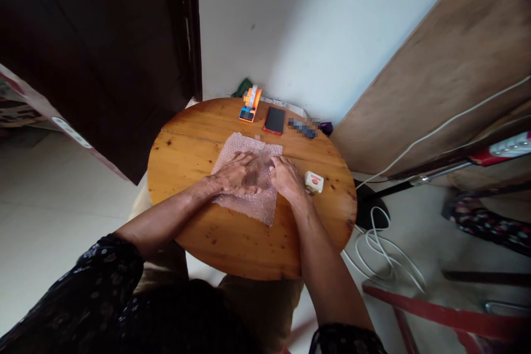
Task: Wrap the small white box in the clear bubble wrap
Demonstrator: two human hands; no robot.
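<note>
A sheet of bubble wrap (260,211) lies in the middle of the round wooden counter (182,155), well in from every edge. The left hand (238,173) rests palm down on it, its grip spread, thumb held away from the fingers. The right hand (287,177) lies at the sheet's right edge with bent fingers; whether its grip pinches the wrap cannot be told. A see-through patch shows between the hands, its nature unclear. Near the counter's far edge stand an orange and blue tape dispenser (250,104), then a dark-screened device (274,120) with a red rim and a blurred-out item (302,128). A small pale box (314,182) sits just beside the right wrist, toward the right edge.
</note>
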